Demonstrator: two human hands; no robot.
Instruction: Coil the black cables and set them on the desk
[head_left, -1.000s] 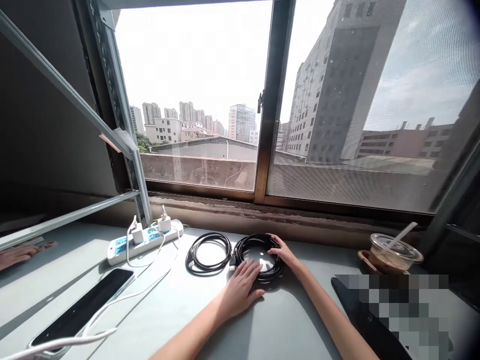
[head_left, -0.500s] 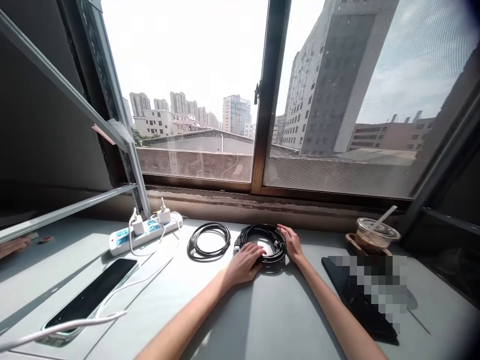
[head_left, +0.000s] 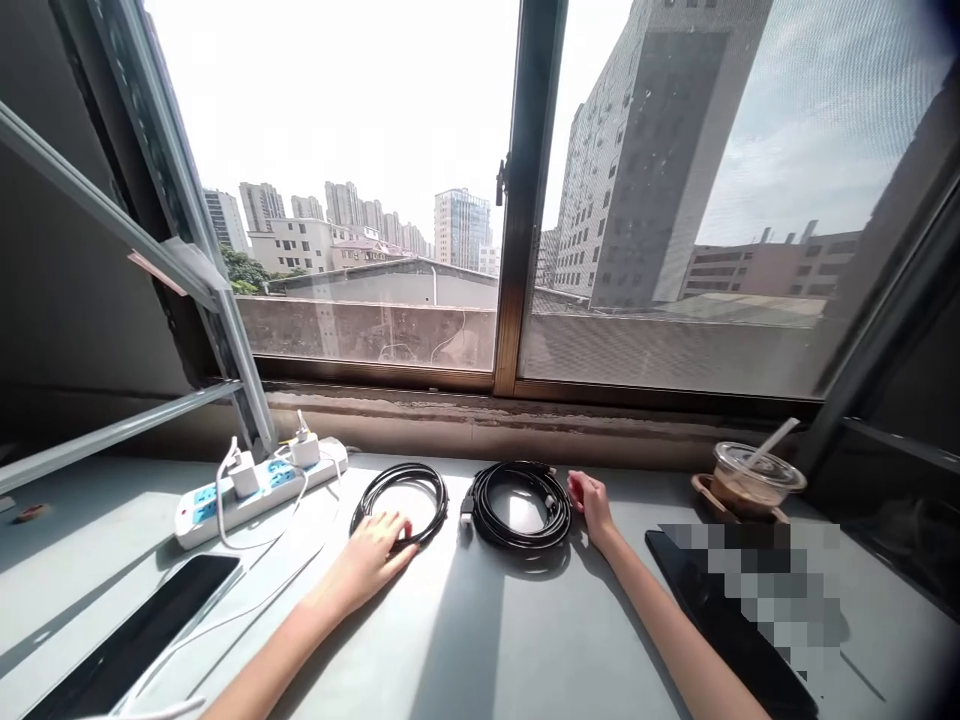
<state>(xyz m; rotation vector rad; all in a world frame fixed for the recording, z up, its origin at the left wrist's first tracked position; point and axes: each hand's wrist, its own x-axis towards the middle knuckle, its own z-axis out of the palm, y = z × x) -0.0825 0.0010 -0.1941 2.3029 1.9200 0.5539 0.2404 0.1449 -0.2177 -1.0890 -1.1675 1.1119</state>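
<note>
With the thick coil [head_left: 525, 540] of black cable as the clock's centre and the window frame [head_left: 517, 250] at twelve, the thin coil [head_left: 441, 508], also black, lies at nine o'clock, a short gap away. Both rest flat on the table [head_left: 465, 630]. The left hand [head_left: 375, 550] lies across the thin coil's rim at about seven o'clock, fingers over the loops and thumb toward six; whether they actually grip the cable I cannot tell. The right hand [head_left: 589, 503] sits just beside the thick coil at three o'clock, its fingers curled in toward the palm; how fully they close, and whether they touch the loops, I cannot tell. A plug [head_left: 467, 510] juts from the thick coil's rim at nine. Farther out toward nine stands a white power strip [head_left: 262, 492] bearing two adapters [head_left: 244, 475], with white cables [head_left: 262, 600] trailing from it toward the phone [head_left: 135, 645], which lies between eight and nine, cut off by the picture's edge. A tablet [head_left: 701, 600], partly pixelated, lies at four. Well off at three, a lidded cup [head_left: 754, 485] with a straw [head_left: 772, 445] stands by a brown holder [head_left: 705, 492].
</note>
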